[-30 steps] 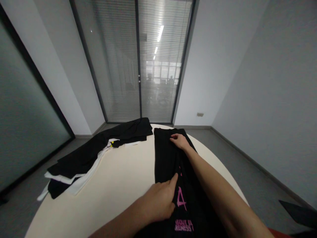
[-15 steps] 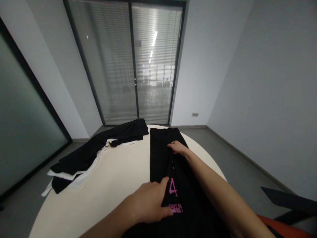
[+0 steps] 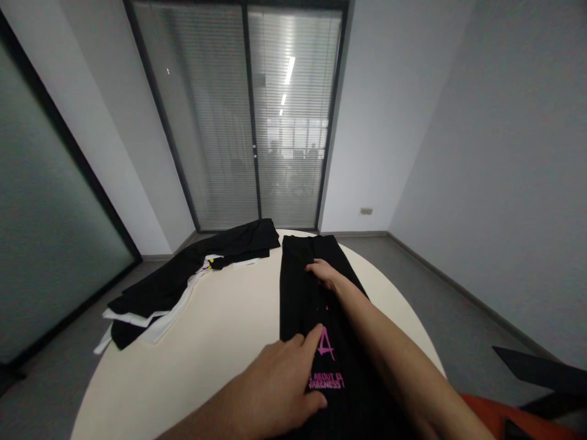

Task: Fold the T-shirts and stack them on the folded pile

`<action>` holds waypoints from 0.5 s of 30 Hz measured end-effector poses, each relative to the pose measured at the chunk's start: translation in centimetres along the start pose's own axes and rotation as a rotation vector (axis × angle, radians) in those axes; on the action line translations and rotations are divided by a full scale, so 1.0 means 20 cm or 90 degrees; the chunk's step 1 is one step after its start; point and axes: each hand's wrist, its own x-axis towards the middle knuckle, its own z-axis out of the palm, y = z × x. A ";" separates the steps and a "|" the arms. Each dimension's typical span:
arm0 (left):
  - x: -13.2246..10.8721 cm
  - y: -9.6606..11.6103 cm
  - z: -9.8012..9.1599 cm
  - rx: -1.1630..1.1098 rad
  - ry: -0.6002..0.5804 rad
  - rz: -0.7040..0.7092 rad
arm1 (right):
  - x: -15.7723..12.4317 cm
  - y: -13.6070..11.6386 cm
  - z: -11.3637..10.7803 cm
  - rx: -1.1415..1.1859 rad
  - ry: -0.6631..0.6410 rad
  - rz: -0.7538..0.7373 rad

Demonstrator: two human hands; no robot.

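Black trousers [image 3: 293,299] lie lengthwise on the table, with pink lettering on the near part; their near end runs out of view at the bottom. My left hand [image 3: 287,379] rests over the left side of the print, thumb and index finger spread apart and nothing gripped between them. Farther up, my right hand [image 3: 326,274] lies on the upper part of the trousers, fingers pointing left and slightly bent, pressed on the cloth. My right forearm crosses the trousers' right side and hides part of it.
A pile of black and white clothes [image 3: 183,275] with a small yellow spot lies along the round cream table's [image 3: 229,318] left edge. Behind stands a glass partition with blinds [image 3: 293,177]. An orange and black object [image 3: 499,415] is at lower right.
More of the pink lettering shows beside my left hand, whose fingers lie flatter and wider apart. My right hand has shifted slightly left over the cloth. The whole view has moved slightly.
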 end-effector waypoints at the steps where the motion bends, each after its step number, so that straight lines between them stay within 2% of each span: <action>1: 0.00 0.01 0.01 -0.002 -0.019 0.009 | 0.01 0.00 -0.01 -0.041 0.015 -0.009; 6: 0.00 -0.03 0.01 0.016 -0.108 0.077 | 0.02 0.02 -0.02 -0.218 0.074 -0.106; 9: 0.01 -0.08 -0.02 0.048 -0.183 0.098 | -0.03 0.04 -0.02 -0.294 0.093 -0.146; 11: 0.02 -0.10 -0.03 0.052 -0.203 0.101 | -0.06 0.06 -0.02 -0.327 0.103 -0.165; 15: 0.04 -0.14 -0.02 -0.029 -0.319 0.186 | -0.13 0.10 -0.06 -0.424 0.092 -0.269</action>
